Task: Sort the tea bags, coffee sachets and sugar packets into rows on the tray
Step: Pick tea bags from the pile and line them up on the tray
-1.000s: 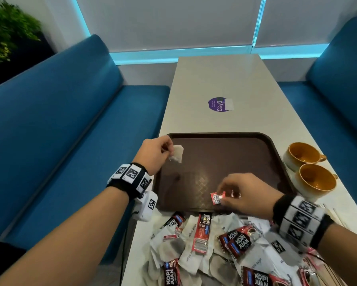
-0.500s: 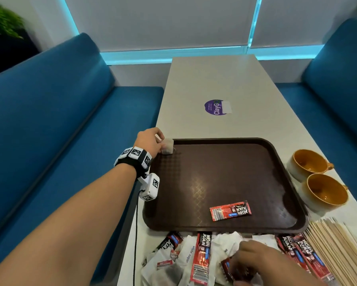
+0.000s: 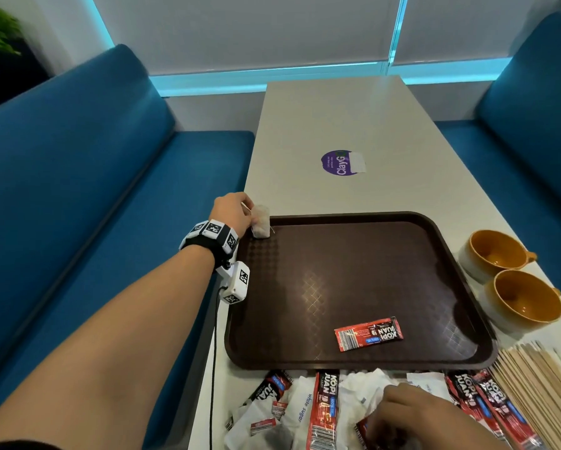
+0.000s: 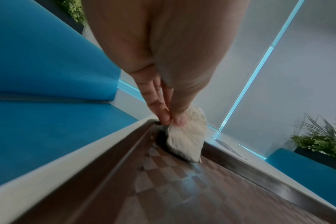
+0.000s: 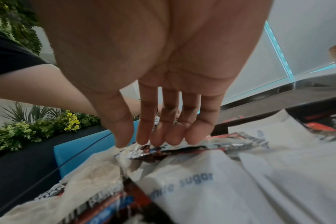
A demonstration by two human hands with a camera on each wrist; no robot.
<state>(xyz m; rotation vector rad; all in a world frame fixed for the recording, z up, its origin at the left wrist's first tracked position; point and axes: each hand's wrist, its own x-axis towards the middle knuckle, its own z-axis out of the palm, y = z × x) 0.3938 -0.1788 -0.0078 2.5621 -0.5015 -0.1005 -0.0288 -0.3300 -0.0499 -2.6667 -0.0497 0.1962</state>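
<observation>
A brown tray (image 3: pixel 451 254) lies on the table. My left hand (image 3: pixel 236 216) pinches a white tea bag (image 3: pixel 260 221) at the tray's far left corner; in the left wrist view the tea bag (image 4: pixel 186 139) touches the tray floor (image 4: pixel 182 189). One red coffee sachet (image 3: pixel 368 333) lies near the tray's front edge. My right hand (image 3: pixel 415 414) reaches into the pile (image 3: pixel 305 410) of sachets, sugar packets and tea bags in front of the tray. In the right wrist view its straight fingers (image 5: pixel 159 136) touch a red and black coffee sachet (image 5: pixel 182 150) above a white sugar packet (image 5: pixel 192 181).
Two orange cups (image 3: pixel 506 277) stand right of the tray. A bundle of wooden stirrers (image 3: pixel 538 388) lies at the front right. More red sachets (image 3: pixel 487 407) lie beside them. A purple sticker (image 3: pixel 340 162) is on the table beyond the tray. Blue benches flank the table.
My left hand carried the tea bag from over the tray's left side to its far left corner. My right hand released a coffee sachet on the tray and went back to the pile.
</observation>
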